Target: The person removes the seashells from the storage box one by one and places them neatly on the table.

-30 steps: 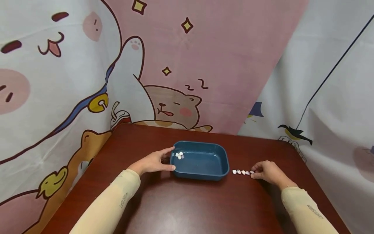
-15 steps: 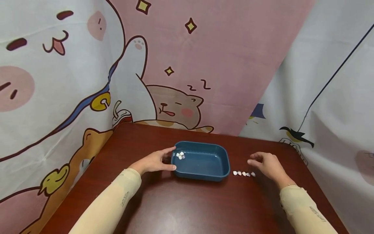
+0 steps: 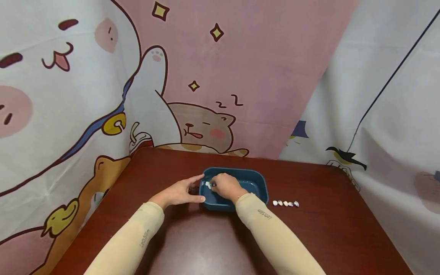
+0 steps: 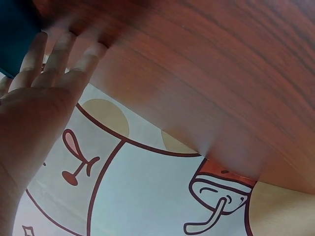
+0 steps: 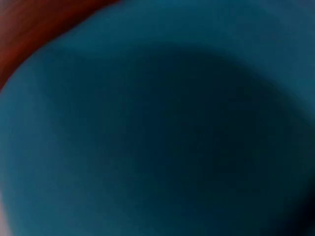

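A dark blue rectangular tray [image 3: 253, 179] rests on the table. My left hand [image 3: 176, 193] steadies its left end, thumb and fingers spread straight along the outside; the left wrist view shows these fingers [image 4: 59, 61] beside the tray wall [image 4: 17, 37]. Inside the tray, my right hand [image 3: 227, 186] reaches to the left end with curled fingers, pinching at one of the small white seashells [image 3: 207, 185]. Its fingertips partly hide the shells there. Only blurred blue tray floor [image 5: 157, 123] fills the right wrist view.
Several small seashells [image 3: 285, 204] lie in a row right of the tray on the reddish-brown table [image 3: 213, 240]. A cartoon-printed cloth [image 3: 261, 76] hangs behind the table and along both sides.
My right hand left the end of the shell row, lifted without a shell, and moved left into the tray among the shells there. My left hand stayed at the tray's left end.
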Demonstrator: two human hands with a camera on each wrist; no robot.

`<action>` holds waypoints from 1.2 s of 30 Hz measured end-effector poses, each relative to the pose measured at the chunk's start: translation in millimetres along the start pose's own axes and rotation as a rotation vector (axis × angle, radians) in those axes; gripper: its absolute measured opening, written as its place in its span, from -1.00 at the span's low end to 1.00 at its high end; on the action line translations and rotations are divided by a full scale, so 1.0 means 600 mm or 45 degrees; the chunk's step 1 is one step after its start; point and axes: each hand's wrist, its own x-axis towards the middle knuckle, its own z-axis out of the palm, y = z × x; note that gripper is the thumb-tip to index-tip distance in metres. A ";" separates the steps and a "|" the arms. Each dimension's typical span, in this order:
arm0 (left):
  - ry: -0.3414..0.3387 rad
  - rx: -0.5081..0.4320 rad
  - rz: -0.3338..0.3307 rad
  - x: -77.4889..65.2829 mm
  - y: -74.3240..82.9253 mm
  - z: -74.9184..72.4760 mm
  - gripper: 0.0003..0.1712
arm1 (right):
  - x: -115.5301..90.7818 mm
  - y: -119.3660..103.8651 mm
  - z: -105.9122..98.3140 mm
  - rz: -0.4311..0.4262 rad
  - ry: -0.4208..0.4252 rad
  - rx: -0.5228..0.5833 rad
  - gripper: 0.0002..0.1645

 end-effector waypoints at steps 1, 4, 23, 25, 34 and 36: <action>-0.003 0.001 0.004 0.002 0.000 0.001 0.13 | 0.009 -0.003 0.008 0.015 0.025 -0.042 -0.71; -0.009 -0.005 0.014 0.005 -0.002 0.003 0.13 | 0.030 -0.005 0.023 0.047 0.079 -0.145 -0.81; 0.002 0.013 -0.016 0.001 0.001 0.001 0.13 | -0.033 0.089 -0.004 -0.110 0.008 -0.114 -0.73; 0.007 0.008 -0.015 0.002 -0.001 0.000 0.13 | -0.042 0.103 -0.006 -0.130 0.007 -0.076 -0.72; -0.007 -0.015 -0.001 0.003 -0.001 0.000 0.15 | -0.058 0.101 -0.013 0.057 0.159 -0.003 -0.70; -0.001 -0.027 0.003 0.004 -0.001 0.001 0.14 | -0.061 0.091 -0.016 0.173 0.198 0.028 -0.75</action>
